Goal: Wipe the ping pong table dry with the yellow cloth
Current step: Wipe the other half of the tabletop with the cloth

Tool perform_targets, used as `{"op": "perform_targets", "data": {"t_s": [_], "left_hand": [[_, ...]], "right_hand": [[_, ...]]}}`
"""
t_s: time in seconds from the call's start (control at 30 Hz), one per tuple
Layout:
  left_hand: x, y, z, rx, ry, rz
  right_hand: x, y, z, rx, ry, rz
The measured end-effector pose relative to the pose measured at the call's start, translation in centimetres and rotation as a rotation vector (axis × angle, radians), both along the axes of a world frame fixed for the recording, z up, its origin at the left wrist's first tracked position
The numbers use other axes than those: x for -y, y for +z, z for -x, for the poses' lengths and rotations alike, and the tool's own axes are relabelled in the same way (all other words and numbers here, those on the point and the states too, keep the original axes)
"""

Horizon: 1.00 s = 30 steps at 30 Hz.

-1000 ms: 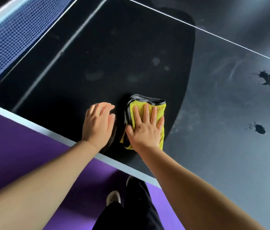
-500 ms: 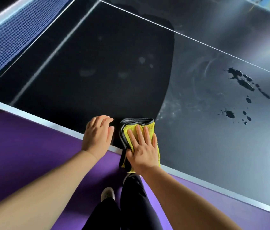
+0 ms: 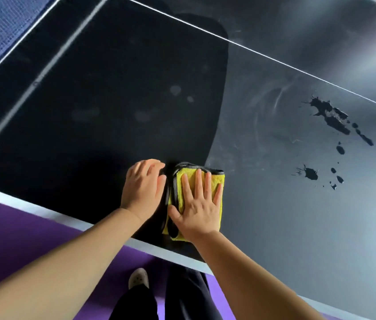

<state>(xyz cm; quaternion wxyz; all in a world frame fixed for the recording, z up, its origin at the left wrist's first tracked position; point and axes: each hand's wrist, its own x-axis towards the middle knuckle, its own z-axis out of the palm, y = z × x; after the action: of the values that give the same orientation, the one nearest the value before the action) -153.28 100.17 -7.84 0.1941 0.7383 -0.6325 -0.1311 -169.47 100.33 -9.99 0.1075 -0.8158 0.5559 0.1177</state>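
The yellow cloth [image 3: 215,178] is being pressed flat just inside the near edge of the surface [image 3: 274,227] by the straight, spread fingers [image 3: 198,181] of the right hand [image 3: 198,213], the loosely curled, empty left hand [image 3: 143,185] being rested alongside.

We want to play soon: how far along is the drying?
Looks done: faint wipe streaks on the table right of the yellow cloth. In hand: the right hand presses the cloth flat near the near edge, left hand beside it. Left: dark splashes farther right, unwiped.

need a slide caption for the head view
Right hand presses yellow cloth flat on ping pong table; dark splashes lie to its right.
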Motion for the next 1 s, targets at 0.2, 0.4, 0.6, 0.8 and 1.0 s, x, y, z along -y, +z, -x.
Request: {"op": "perform_targets", "data": {"t_s": [0.2, 0.4, 0.6, 0.8, 1.0], "left_hand": [[8.1, -0.9, 2.4, -0.023, 0.068, 0.017], [16.1, -2.2, 5.1, -0.050, 0.189, 0.068], [22.8, -3.5, 6.5, 0.091, 0.103, 0.001], [25.2, -5.1, 7.0, 0.236, 0.089, -0.105], [25.8, -5.4, 7.0, 0.263, 0.080, -0.052]], "right_hand": [[12.4, 0.1, 0.7, -0.001, 0.001, -0.003], [24.6, -0.7, 0.7, 0.022, -0.034, 0.048], [35.0, -1.6, -0.2, 0.035, -0.080, 0.098], [43.7, -2.4, -1.2, 0.055, -0.110, 0.132], [52.2, -2.3, -1.0, 0.093, -0.105, 0.131]]}}
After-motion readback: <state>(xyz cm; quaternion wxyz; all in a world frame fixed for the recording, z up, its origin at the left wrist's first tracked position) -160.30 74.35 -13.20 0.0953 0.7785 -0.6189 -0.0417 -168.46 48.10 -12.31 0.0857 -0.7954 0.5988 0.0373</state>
